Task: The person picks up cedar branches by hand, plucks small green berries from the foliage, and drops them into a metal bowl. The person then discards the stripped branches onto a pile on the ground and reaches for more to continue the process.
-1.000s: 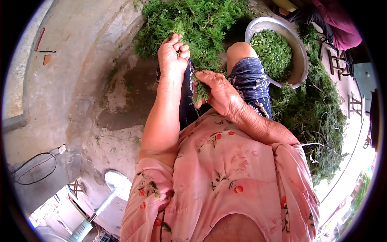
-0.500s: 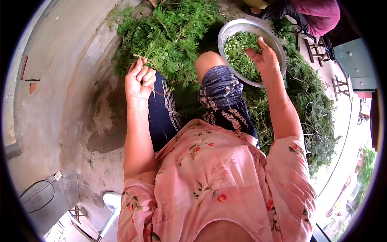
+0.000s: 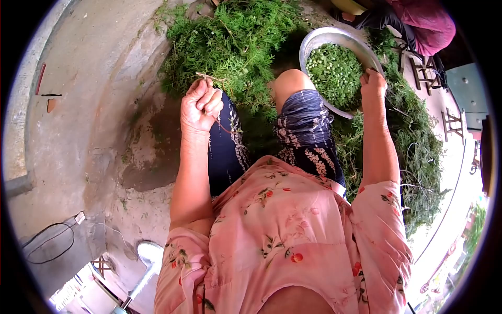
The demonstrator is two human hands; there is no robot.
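Concrete floor point(image 3: 89, 104), grey, stained and cracked, fills the left side of this outdoor yard. A black cable point(image 3: 47, 243) and a white fan point(image 3: 151, 256) lie at its lower edge. A broad heap of green sprigs point(image 3: 230, 36) spreads ahead of the seated person's knees and runs down the right. A metal bowl point(image 3: 314, 44) sits in it, filled with picked green bits point(image 3: 334, 70). The hands are well apart. The left hand point(image 3: 201, 104) is fisted around a bare stem point(image 3: 207, 78), held above the left knee. The right hand point(image 3: 372, 83) lies on the bowl's near rim, but whether its fingers grip the rim cannot be made out. Another person in magenta point(image 3: 426, 23) is cut off at the top right.
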